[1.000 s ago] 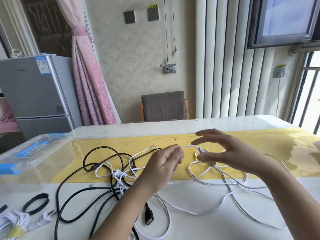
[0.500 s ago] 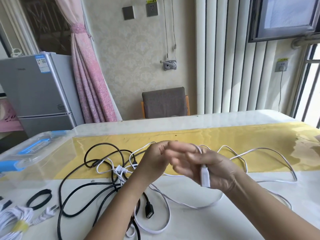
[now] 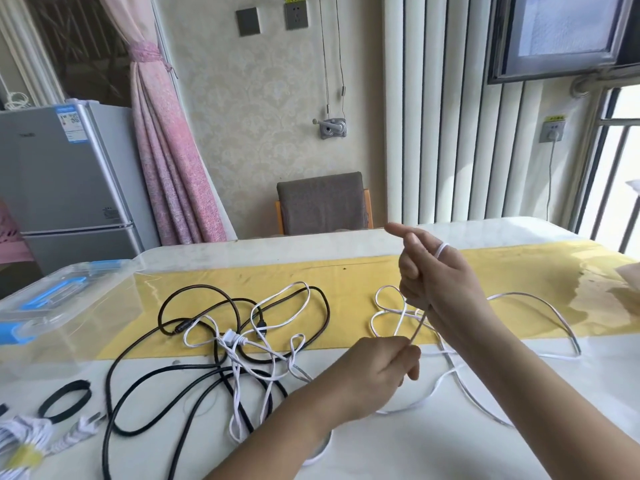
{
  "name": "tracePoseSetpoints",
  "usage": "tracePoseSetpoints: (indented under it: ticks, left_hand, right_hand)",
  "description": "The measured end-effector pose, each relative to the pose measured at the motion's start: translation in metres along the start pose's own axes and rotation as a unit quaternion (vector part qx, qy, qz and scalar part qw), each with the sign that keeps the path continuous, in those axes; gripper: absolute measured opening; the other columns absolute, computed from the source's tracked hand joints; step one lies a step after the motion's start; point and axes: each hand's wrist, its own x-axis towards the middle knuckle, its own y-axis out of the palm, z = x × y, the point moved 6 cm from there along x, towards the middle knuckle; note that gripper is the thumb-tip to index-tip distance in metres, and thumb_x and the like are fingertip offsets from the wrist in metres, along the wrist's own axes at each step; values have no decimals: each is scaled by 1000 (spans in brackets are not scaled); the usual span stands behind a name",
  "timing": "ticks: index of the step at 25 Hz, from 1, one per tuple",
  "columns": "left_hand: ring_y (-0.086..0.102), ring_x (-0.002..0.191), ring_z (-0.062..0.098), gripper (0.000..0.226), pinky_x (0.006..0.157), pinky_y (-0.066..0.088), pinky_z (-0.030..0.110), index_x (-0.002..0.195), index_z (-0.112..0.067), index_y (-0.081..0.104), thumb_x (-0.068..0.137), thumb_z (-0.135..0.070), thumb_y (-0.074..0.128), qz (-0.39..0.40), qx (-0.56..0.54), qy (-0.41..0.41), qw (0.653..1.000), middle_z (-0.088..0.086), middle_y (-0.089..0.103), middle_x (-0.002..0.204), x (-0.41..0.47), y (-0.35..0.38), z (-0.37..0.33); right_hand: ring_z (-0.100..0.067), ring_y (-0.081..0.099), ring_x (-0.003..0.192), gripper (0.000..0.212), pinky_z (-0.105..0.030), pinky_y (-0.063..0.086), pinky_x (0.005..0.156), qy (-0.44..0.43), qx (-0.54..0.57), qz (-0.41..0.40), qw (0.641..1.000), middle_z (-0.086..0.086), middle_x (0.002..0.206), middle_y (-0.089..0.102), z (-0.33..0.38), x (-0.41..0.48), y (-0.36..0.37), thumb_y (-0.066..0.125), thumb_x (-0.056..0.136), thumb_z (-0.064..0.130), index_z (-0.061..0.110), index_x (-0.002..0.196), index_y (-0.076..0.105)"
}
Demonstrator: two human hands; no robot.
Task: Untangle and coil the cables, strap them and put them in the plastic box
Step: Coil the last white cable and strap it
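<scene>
Winding the white cable (image 3: 418, 327), the right grip (image 3: 440, 289) is raised at mid-right with a turn looped over its curled fingers. The strand drops steeply down-left to the left grip (image 3: 377, 368), which pinches it just below. Slack trails across the tabletop (image 3: 450, 445). The box (image 3: 69, 308) sits far left, its contents unclear.

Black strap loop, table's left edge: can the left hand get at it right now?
Probably yes. The black strap loop lies uncovered, with only the flat cable tangle between. But the left hand pinches the white cable, so it must let go first.
</scene>
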Motion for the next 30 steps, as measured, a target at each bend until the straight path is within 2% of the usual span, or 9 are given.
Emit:
tracePoseSetpoints:
  ticks: [4,7,9,14,16,19,24,27,30]
  left_hand:
    - [37,47,4,37,52,31,24,64,-28,52,100,-30,43,-57,-19,-19,998,-12,44,46,2,-22,11]
    - [32,43,3,36,49,27,24,63,-29,53,97,-35,43,-99,-71,-14,992,-12,39,43,4,-38,19]
    - [29,43,4,33,48,24,22,68,-23,56,97,-35,47,-115,-159,-15,981,-12,36,45,4,-45,18]
    - [22,53,9,24,43,20,13,73,-20,58,80,-41,67,-35,-344,-53,937,-12,52,63,2,-37,8]
    - [22,51,9,24,43,22,13,73,-19,59,80,-42,64,1,-316,-55,947,-5,65,70,1,-28,7]
    - [32,49,8,24,47,29,14,73,-19,61,87,-38,65,13,-242,-55,969,0,69,76,2,-27,9]
    - [63,78,6,15,83,47,26,81,-16,64,86,-29,69,2,-151,-22,988,-4,71,78,3,-28,7]
    - [51,62,2,24,61,38,18,84,-20,62,85,-43,67,-61,-45,-27,997,-11,66,79,1,-34,9]
    - [49,57,2,21,55,34,16,83,-17,61,96,-32,53,-121,20,-8,992,-6,64,75,-3,-45,8]
  right_hand:
    - [-12,22,35,60,-18,26,35,130,52,60,988,0,44,28,-5,3,-2,33,92,54,6,103,66]
    - [-23,69,69,39,-29,59,62,191,85,140,968,-15,82,70,-9,0,-3,39,93,17,-3,97,72]
    - [-27,65,107,34,-27,53,89,204,51,173,962,-17,116,66,-16,-3,-3,41,86,-6,-5,105,68]
    - [-13,58,118,46,-21,49,94,129,42,158,978,-2,120,67,-31,-4,15,37,86,-20,3,115,63]
    - [-12,60,114,43,-19,46,97,103,37,164,980,-3,117,68,-32,-6,22,38,86,-19,4,110,65]
    - [-12,67,73,29,-17,55,66,153,111,157,969,-5,96,72,-27,-6,19,50,85,-2,8,93,75]
    - [-4,15,36,29,-15,19,33,213,295,183,913,6,50,41,-18,-4,17,59,84,28,7,100,70]
    - [-5,11,36,36,-17,12,35,174,129,112,970,5,44,28,-16,-3,9,41,95,31,11,115,63]
    - [-8,17,40,32,-17,17,39,88,-63,49,993,-1,55,44,-10,3,-9,34,103,25,17,124,57]
